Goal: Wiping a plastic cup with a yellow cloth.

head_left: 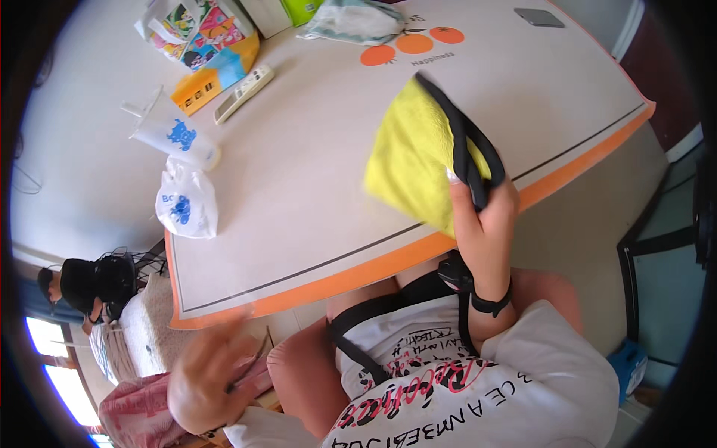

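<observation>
Single fisheye view from the wearer's head, facing down and forward, pale grey orange-bordered desk (299,187) near, white printed T-shirt (478,396) closest below

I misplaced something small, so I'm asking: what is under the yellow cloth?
Around the yellow cloth, held in the right hand, the pale table cover shows. What lies directly beneath the cloth is hidden, so I can't tell.

In front of the right hand (484,213) stretches a pale, orange-edged tabletop (306,157), with an off-white wall (82,142) well over to the hand's left, bright windows (46,337) glaring farther back there, and pale floor (594,201) to its right.
</observation>
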`<state>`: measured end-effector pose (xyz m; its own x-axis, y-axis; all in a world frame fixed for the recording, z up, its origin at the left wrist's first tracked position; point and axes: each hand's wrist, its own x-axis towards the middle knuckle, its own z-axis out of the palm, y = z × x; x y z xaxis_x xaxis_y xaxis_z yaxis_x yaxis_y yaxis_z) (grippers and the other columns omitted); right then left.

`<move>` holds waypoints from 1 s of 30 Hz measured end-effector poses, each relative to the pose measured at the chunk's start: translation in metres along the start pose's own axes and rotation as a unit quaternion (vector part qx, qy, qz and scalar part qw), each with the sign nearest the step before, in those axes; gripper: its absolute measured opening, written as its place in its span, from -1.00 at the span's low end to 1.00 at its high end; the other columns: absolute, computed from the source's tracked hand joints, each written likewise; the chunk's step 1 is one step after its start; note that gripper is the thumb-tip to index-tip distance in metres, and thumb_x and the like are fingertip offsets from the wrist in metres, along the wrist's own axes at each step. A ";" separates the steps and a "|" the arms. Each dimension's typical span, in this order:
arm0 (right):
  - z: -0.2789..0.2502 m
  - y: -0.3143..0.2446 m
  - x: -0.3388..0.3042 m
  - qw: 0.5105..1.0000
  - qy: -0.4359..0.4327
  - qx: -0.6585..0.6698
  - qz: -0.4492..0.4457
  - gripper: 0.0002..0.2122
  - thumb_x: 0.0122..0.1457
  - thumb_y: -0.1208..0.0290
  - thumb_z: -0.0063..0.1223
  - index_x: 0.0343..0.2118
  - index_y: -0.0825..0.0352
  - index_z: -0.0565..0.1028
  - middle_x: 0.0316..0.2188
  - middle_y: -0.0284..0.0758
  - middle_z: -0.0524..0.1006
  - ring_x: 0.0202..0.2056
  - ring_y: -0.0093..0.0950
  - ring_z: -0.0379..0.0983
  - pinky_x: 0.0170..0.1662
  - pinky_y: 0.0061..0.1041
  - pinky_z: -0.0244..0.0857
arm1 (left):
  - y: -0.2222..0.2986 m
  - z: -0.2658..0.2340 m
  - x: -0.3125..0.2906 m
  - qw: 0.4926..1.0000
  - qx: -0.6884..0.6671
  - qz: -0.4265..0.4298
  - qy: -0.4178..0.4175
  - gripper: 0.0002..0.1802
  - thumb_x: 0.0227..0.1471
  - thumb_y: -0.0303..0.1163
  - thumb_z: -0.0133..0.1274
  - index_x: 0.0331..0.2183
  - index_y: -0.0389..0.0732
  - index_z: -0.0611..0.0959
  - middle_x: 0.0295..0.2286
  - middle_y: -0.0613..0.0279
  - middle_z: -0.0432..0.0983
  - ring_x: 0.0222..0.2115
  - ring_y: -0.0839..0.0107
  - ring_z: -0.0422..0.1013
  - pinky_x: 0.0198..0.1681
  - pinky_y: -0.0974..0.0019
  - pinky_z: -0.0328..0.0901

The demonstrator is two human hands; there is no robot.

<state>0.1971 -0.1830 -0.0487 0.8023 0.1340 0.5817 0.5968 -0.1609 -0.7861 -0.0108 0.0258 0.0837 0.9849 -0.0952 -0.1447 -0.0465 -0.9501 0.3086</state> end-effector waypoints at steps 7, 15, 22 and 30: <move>-0.016 -0.028 -0.019 0.964 -0.100 -0.244 -0.020 -0.49 -0.31 0.79 -0.12 -0.14 0.36 0.34 -0.29 -0.17 0.39 -0.29 -0.22 0.31 -0.21 -0.40 0.19 | -0.023 0.101 0.091 0.917 -0.266 0.211 0.212 -0.35 -0.38 -0.36 0.23 -0.16 -0.27 0.36 -0.11 -0.17 0.22 -0.10 -0.05 0.20 -0.08 0.09 0.12; 0.068 -0.046 -0.068 0.906 -0.338 -0.002 -0.255 -0.61 -0.15 0.45 -0.13 -0.17 0.41 0.34 -0.40 -0.41 0.39 -0.41 -0.47 0.27 -0.36 -0.53 0.19 | -0.029 0.083 0.065 0.903 -0.238 0.152 0.324 -0.55 -0.20 -0.13 0.01 -0.42 -0.39 0.50 -0.27 -0.19 0.35 -0.22 0.06 0.31 -0.06 0.03 0.07; 0.132 -0.063 -0.085 0.904 -0.308 -0.036 -0.294 -0.61 -0.19 0.39 -0.07 -0.22 0.41 0.37 -0.47 -0.36 0.39 -0.43 -0.52 0.23 -0.45 -0.63 0.16 | -0.059 0.131 0.016 0.772 -0.251 -0.269 0.518 -0.72 0.03 -0.42 -0.25 -0.46 -0.42 0.48 -0.42 0.03 0.44 -0.35 0.35 0.35 -0.25 0.32 0.22; 0.065 -0.039 -0.051 0.897 -0.381 -0.014 -0.224 -0.65 -0.21 0.42 -0.05 -0.25 0.35 0.40 -0.53 -0.45 0.40 -0.54 -0.56 0.21 -0.53 -0.66 0.15 | -0.032 0.138 0.069 0.914 -0.006 -0.099 0.393 -0.53 0.02 -0.13 -0.33 -0.30 -0.28 0.54 -0.22 0.05 0.39 -0.10 0.12 0.25 0.02 0.01 -0.05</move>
<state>0.1321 -0.1205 -0.0615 0.2476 0.8192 0.5173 0.8655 0.0529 -0.4981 0.0359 0.0089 -0.0655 0.7900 0.3250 0.5198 0.1419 -0.9218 0.3607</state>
